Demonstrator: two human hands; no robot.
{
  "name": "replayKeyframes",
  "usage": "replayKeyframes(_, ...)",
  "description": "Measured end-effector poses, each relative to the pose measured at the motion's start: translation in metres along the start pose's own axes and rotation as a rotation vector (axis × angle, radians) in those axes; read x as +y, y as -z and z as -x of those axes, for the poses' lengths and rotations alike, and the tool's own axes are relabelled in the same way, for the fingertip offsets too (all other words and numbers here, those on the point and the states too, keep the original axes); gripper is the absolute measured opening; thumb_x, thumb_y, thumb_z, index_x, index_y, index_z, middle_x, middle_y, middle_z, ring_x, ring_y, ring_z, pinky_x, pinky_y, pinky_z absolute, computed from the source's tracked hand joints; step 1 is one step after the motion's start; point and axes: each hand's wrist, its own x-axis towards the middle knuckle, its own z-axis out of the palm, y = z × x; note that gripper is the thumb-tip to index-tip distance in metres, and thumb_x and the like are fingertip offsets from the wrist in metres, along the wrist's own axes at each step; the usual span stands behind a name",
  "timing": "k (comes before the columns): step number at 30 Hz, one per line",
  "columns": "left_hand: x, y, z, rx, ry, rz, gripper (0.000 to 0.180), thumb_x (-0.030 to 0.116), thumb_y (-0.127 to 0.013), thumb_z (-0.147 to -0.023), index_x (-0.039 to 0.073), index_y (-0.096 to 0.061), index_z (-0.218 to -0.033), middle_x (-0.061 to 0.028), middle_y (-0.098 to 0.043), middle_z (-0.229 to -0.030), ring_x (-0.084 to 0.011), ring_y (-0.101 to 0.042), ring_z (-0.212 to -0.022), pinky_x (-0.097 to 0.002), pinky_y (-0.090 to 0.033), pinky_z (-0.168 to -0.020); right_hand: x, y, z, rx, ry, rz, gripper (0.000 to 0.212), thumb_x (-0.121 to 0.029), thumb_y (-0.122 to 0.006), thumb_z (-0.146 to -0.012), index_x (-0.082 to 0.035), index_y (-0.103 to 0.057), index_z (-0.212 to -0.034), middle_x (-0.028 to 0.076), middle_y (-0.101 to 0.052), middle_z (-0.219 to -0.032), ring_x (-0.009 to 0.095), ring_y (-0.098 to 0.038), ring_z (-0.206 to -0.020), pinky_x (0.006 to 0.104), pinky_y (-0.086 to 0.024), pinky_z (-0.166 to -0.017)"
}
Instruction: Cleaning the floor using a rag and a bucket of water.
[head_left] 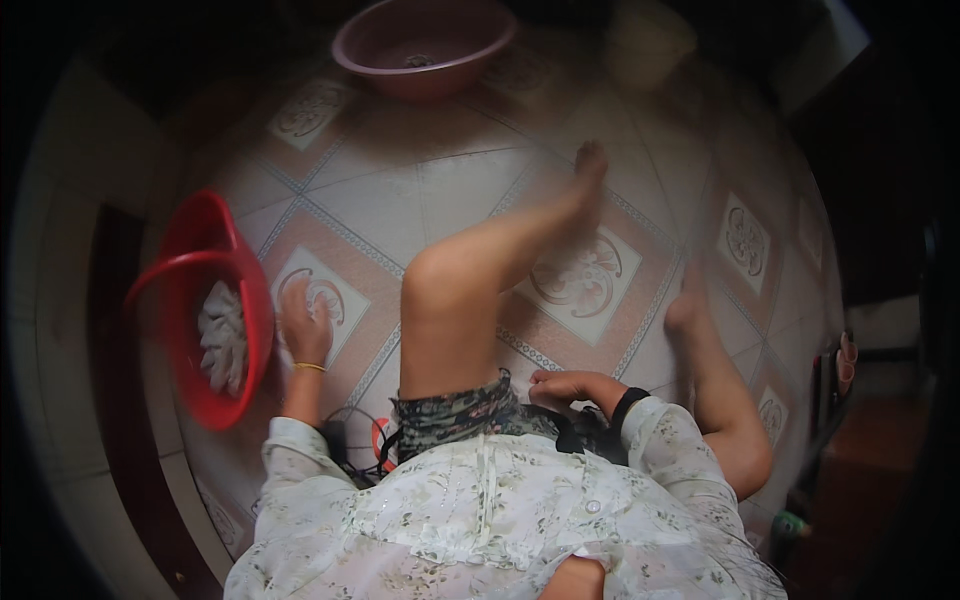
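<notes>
Beside the red bucket (pixel 258 345), my left hand (pixel 305 325) is low over the tiles, its fingers stretched out and slightly blurred. It holds nothing that I can see. A crumpled greyish-white cloth (pixel 222 338) lies inside the bucket, whose handle tips over the left rim. My right hand (pixel 575 388) is at the right edge of my dark patterned shorts (pixel 455 415), close to my bent leg. Its fingers are curled together, and whatever may be in them is hidden. A black band circles that wrist.
A pink basin (pixel 345 55) stands far ahead on the patterned tile floor (pixel 385 195). A pale rounded object (pixel 650 45) is dim at the far right. Dark cables (pixel 350 450) lie by my left hip. Pink slippers (pixel 847 362) show at the right edge, near a dark piece of furniture.
</notes>
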Motion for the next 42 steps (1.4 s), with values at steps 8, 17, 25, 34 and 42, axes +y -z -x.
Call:
replayKeyframes(8,-0.022,-0.108,0.097,-0.071,1.197,-0.373,0.058,0.036,-0.046,-0.093,0.011,-0.031,-0.143,-0.0067,-0.031,-0.149,-0.0225,-0.027,-0.138,-0.0488,-0.023,-0.109,0.041,0.012,-0.064,-0.173,0.203,0.208,0.045,-0.037,-0.055,-0.086,-0.001,-0.058,-0.114,0.016,-0.063,-0.109,0.023,-0.057,-0.099,0.0363,-0.041,-0.089)
replayKeyframes(17,0.321,-0.351,-0.053,-0.003,0.02,-0.008,0.052,0.031,-0.045,-0.094,0.006,-0.037,-0.138,-0.01,-0.041,-0.14,-0.0223,-0.034,-0.131,-0.044,-0.027,-0.107,0.036,0.057,-0.072,-0.19,0.197,0.156,0.048,-0.032,-0.057,-0.082,-0.003,-0.057,-0.12,0.015,-0.062,-0.114,0.025,-0.057,-0.106,0.0369,-0.04,-0.094)
replayKeyframes(25,-0.061,-0.147,0.129,0.11,0.364,-0.322,0.049,0.027,-0.047,-0.092,0.002,-0.043,-0.133,-0.0142,-0.047,-0.135,-0.0281,-0.042,-0.124,-0.0433,-0.031,-0.105,0.033,0.116,-0.105,0.022,0.161,0.429,0.054,-0.04,-0.057,-0.078,0.001,-0.061,-0.112,0.022,-0.062,-0.113,0.032,-0.058,-0.107,0.0423,-0.042,-0.093)
replayKeyframes(34,-0.1,-0.143,0.144,0.264,0.811,-0.757,0.048,0.024,-0.048,-0.089,-0.001,-0.046,-0.13,-0.0152,-0.047,-0.135,-0.0358,-0.044,-0.121,-0.0472,-0.032,-0.105,-0.063,0.183,-0.032,0.179,0.019,0.769,0.04,-0.031,-0.055,-0.076,0.001,-0.069,-0.094,0.022,-0.067,-0.092,0.034,-0.064,-0.086,0.0454,-0.049,-0.075)
replayKeyframes(42,-0.066,-0.21,0.113,0.299,0.786,-0.748,0.051,0.028,-0.046,-0.089,0.001,-0.044,-0.132,-0.0115,-0.042,-0.139,-0.0338,-0.042,-0.122,-0.0447,-0.032,-0.104,-0.008,0.192,-0.104,0.05,0.217,0.912,0.042,-0.028,-0.05,-0.083,-0.001,-0.061,-0.114,0.02,-0.061,-0.115,0.032,-0.057,-0.109,0.0404,-0.043,-0.091)
